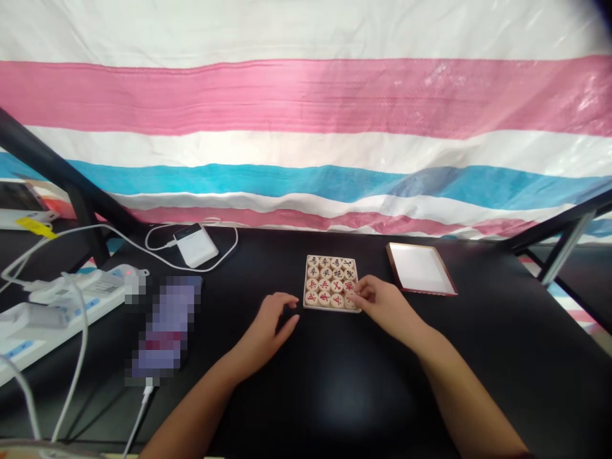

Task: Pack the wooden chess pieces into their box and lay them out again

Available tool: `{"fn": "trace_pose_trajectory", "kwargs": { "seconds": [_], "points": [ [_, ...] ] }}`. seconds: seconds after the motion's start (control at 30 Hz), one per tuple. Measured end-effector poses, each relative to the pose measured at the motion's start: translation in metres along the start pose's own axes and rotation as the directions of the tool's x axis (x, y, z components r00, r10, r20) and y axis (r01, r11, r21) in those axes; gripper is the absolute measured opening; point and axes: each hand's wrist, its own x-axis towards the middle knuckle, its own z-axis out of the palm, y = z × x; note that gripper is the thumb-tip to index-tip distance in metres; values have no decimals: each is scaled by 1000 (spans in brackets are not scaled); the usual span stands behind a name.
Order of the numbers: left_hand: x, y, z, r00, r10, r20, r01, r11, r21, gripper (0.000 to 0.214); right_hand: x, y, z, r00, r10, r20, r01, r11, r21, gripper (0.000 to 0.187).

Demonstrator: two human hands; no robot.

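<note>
A small square box (308,287) of round wooden chess pieces with red and black characters lies on the black table (335,389). My right hand (382,306) touches the box's right front corner, its fingers pinched on a piece (350,288) there. My left hand (268,326) rests on the table just left of the box, fingers curled loosely, holding nothing visible. The box's lid (421,269), white inside with a reddish rim, lies to the right of the box.
A white power bank (196,245) with a cable sits at the back left. A phone (165,328) lies left of my left hand, plugged in. Power strips and cables (62,299) crowd the far left. A striped tarp (306,127) hangs behind the table.
</note>
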Motion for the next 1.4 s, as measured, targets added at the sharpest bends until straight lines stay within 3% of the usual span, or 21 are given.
{"fn": "trace_pose_trajectory", "kwargs": {
  "seconds": [0.17,0.3,0.57,0.77,1.0,1.13,1.27,1.33,1.4],
  "points": [
    [0,1,1,1000,6,24,-6,1000,17,22,6,9,3,998,40,55,-32,990,-138,13],
    [-1,-2,2,1000,13,18,-14,1000,26,22,6,13,1,992,66,106,-49,987,-153,18],
    [0,-18,19,998,29,-53,-24,995,99,42,19,17,6,994,104,-17,-106,978,-178,19],
    [0,-21,20,998,32,-47,-29,998,59,48,22,17,17,996,43,-80,-60,973,-221,17],
    [-2,-5,11,998,-38,48,35,997,71,44,19,17,28,988,-55,-141,23,976,-217,19],
    [-4,1,-2,999,-37,-14,38,997,70,27,17,18,30,990,-99,-103,76,976,-202,18],
    [-3,-3,-12,999,-49,-15,50,997,59,24,10,14,28,995,-103,-18,95,964,-250,20],
    [0,-7,-12,997,-45,-63,49,997,60,26,7,11,28,991,-114,-66,89,949,-303,22],
    [6,-10,-7,994,-13,-109,22,996,81,32,6,6,31,963,-196,-185,121,928,-352,28]
  ]
}}
